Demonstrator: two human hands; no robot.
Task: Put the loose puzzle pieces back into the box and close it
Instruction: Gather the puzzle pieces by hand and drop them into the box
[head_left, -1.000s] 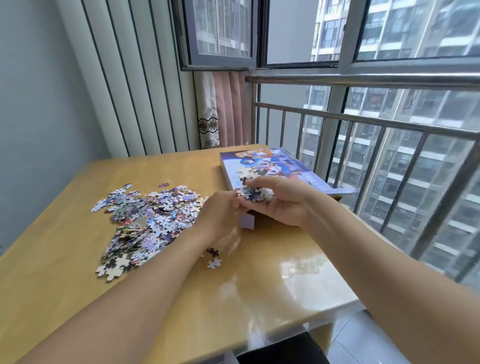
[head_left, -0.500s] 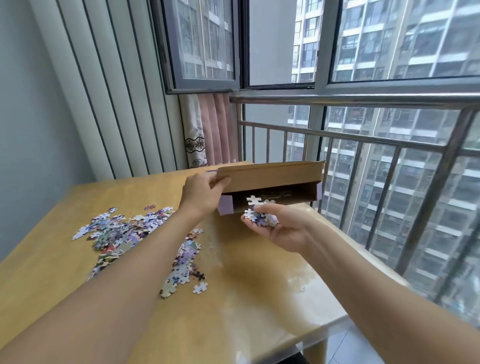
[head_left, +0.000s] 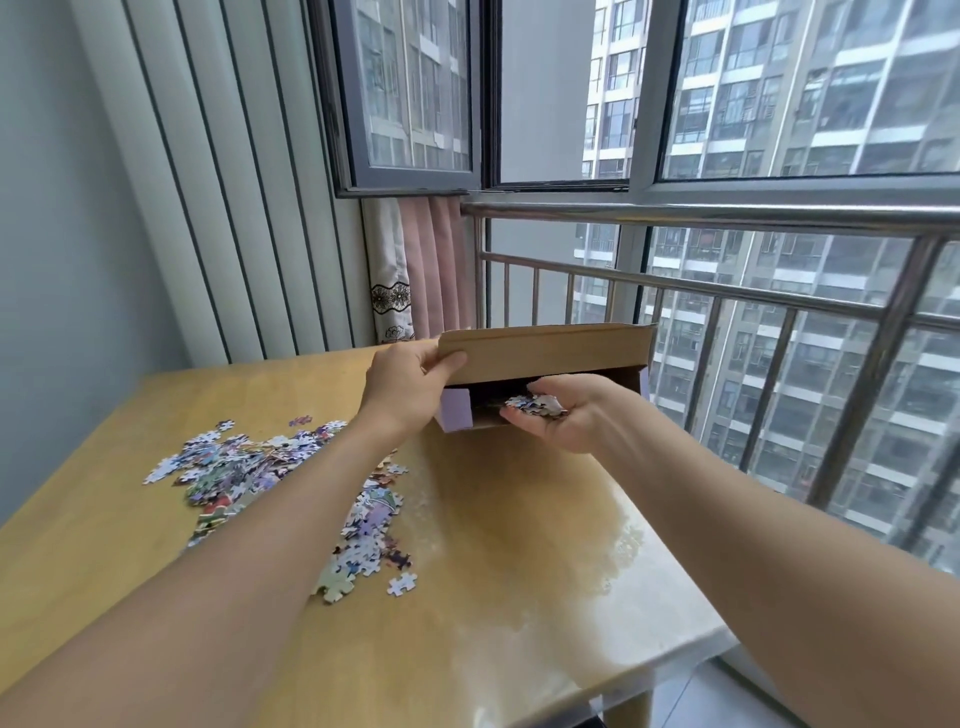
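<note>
Now the box (head_left: 545, 364) is tipped up off the table (head_left: 519, 571), its lid flap lifted by the left hand (head_left: 410, 387), thumb and fingers pinching the flap's corner; a second ago it lay flat and closed; the right hand (head_left: 561, 415), cupped palm-up around a handful of pieces (head_left: 535, 404), has moved to the mouth of the opening; judged, this batch is about to go in; most loose pieces (head_left: 249, 462) remain heaped on the table, so much is left. Box interior is dark, contents unreadable; the left forearm covers part of the pile.
</note>
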